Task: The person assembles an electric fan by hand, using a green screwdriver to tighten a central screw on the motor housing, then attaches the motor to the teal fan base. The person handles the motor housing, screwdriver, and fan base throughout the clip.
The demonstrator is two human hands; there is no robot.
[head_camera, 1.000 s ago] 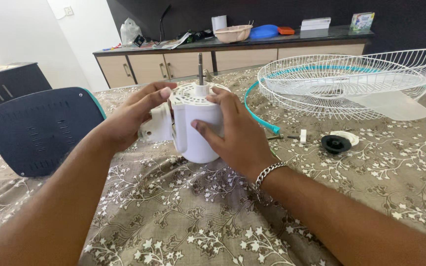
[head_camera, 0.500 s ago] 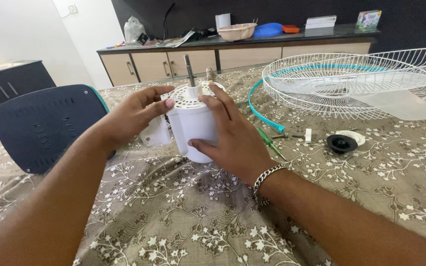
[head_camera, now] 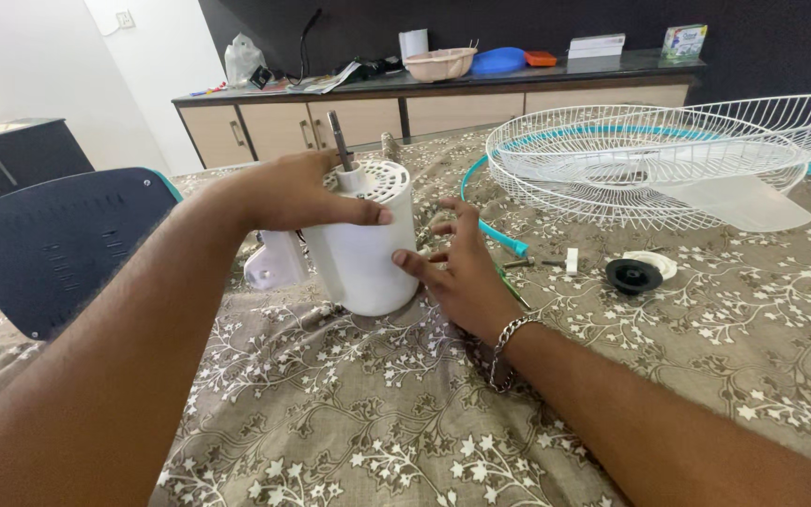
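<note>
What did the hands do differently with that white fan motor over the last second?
The left hand shifted from the side of the white motor housing to wrap across its upper front. The right hand loosened its grip; its fingers are now spread, only the fingertips touching the side. The housing's metal shaft tilted left. The wire fan guards, black cap and blue base stayed put.

your view is bright and evenly daylit, shadows soft; your forearms stretch wide at the lower edges, and focus stays sharp.

Left hand (head_camera: 298, 195) atop white fan motor housing (head_camera: 363, 246), right hand (head_camera: 462, 268) beside it.
</note>
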